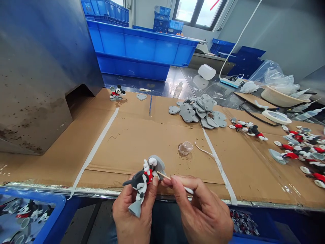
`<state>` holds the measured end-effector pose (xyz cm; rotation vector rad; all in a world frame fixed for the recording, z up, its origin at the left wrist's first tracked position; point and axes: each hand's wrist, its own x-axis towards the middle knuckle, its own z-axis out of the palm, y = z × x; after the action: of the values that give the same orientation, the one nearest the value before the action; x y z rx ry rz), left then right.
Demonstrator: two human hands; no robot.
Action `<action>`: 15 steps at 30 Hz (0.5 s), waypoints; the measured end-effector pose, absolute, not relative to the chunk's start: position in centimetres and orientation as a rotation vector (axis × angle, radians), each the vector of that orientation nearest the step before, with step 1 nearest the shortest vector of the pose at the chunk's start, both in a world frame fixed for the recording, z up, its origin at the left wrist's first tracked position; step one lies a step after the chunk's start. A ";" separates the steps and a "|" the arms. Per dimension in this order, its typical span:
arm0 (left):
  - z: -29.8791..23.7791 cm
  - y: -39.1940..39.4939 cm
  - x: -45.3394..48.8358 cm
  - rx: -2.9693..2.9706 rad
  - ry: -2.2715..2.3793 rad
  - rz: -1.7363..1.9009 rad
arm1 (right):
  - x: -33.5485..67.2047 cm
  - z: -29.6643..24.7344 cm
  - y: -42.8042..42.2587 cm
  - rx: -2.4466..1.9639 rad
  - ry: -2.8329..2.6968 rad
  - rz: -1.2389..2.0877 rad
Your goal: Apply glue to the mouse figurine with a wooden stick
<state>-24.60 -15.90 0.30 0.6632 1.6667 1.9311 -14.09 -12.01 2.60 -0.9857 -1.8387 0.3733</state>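
Note:
My left hand is closed around a mouse figurine with black, white and red parts and a grey cone at its lower end. A grey base piece is at the figurine's far end, by its white shoes. Pinched in my right hand is a cotton swab with a thin pale stick. Its far tip meets the figurine near the base, though the exact contact is hard to see. A white cotton end shows beneath my right fingers. Just beyond my hands stands a small clear cup.
Grey base pieces lie heaped at the back of the cardboard. Several figurines lie at right; one figurine stands back left. A metal housing borders the left, and blue crates stand behind. A blue bin sits front left.

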 end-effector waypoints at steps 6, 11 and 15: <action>0.2 -16.1 -24.7 0.637 1.672 1.938 | -14.0 2.8 -11.8 -0.970 -1.858 0.396; 0.1 -16.2 -24.7 0.630 1.674 1.934 | -13.9 3.1 -11.7 -0.950 -1.888 0.386; 0.2 -16.1 -24.7 0.601 1.675 1.941 | -13.9 3.2 -11.6 -0.933 -1.907 0.403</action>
<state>-24.73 -16.08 0.21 0.6006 1.6752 1.9408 -13.90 -11.57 3.24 -0.9326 -1.9070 0.4030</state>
